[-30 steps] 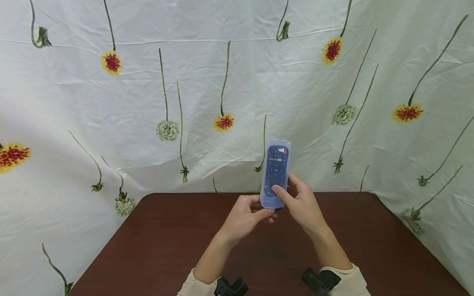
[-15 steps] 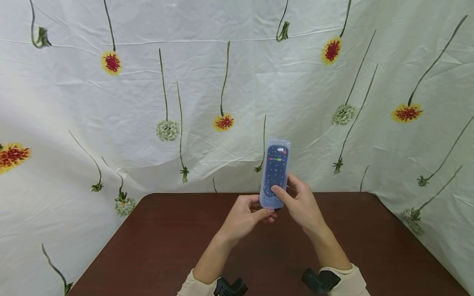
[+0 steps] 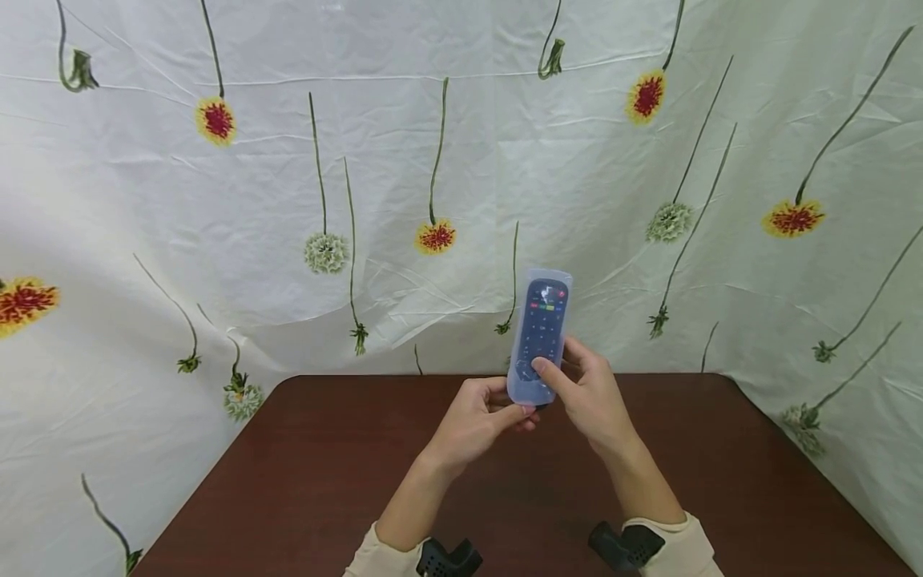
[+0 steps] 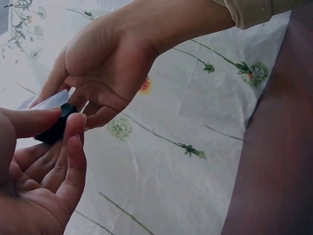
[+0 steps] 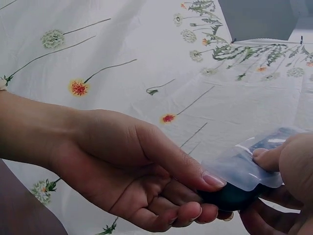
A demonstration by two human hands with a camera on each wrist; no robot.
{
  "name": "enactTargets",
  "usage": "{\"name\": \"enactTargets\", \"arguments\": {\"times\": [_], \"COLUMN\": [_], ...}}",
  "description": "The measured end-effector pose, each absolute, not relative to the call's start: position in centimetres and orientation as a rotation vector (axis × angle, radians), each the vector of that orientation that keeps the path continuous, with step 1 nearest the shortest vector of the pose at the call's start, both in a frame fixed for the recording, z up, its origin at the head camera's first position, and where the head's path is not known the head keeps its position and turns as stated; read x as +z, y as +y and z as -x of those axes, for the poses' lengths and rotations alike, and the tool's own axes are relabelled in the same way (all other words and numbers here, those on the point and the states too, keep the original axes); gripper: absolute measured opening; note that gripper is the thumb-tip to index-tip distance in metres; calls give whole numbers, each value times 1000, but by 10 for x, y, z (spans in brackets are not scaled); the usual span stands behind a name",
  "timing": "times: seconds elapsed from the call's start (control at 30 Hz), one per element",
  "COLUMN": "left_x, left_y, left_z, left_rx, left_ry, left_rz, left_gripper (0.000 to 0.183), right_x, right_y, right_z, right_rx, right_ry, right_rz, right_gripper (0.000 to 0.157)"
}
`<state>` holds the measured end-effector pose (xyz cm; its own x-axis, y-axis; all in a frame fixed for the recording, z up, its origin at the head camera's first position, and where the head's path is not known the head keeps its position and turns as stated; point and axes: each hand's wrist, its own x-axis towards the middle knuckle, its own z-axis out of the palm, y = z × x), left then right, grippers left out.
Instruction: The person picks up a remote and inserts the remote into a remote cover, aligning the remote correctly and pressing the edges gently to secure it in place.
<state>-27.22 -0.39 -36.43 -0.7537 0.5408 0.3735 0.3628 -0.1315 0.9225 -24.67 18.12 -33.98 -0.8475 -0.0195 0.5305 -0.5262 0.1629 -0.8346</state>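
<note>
A dark remote control (image 3: 542, 324) with small coloured buttons sits in a translucent, pale-blue-looking cover (image 3: 515, 385), held upright above the far part of the table. My left hand (image 3: 469, 425) pinches the bottom end, thumb in front and fingers behind. My right hand (image 3: 593, 401) grips the lower right side, its thumb lying on the front over the buttons. In the right wrist view the dark body (image 5: 232, 196) shows below the edge of the clear cover, beside the left thumb (image 5: 212, 181). The left wrist view shows the same dark end (image 4: 54, 128) between the left thumb and fingers.
Beneath the hands lies a dark brown table (image 3: 346, 481) with rounded far corners. Behind it hangs a white cloth (image 3: 461, 160) printed with flowers. Each wrist carries a black camera mount (image 3: 450, 557) at the beige sleeve.
The remote's top has tipped slightly to the right, and its face has turned a little. Both hands keep their hold in nearly the same place.
</note>
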Motion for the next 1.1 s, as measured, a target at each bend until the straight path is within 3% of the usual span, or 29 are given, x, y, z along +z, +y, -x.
{"name": "enactTargets", "arguments": {"times": [0.3,0.63,1.1], "left_x": [-356,-354,-356], "left_y": [-20,-22,-22], "left_z": [275,275,276], "left_rx": [1973,2349,2510], "left_ry": [2201,2149,2134], "left_rz": [-1004,-978,-983], "left_gripper": [44,27,19], "right_x": [-336,-340,-344], "right_y": [186,180,168], "right_z": [245,246,244], "right_rx": [1720,1564,1472], "right_ry": [-2031,-2207,-2273], "right_rz": [-515,-634,-723], "right_gripper": [37,42,44]}}
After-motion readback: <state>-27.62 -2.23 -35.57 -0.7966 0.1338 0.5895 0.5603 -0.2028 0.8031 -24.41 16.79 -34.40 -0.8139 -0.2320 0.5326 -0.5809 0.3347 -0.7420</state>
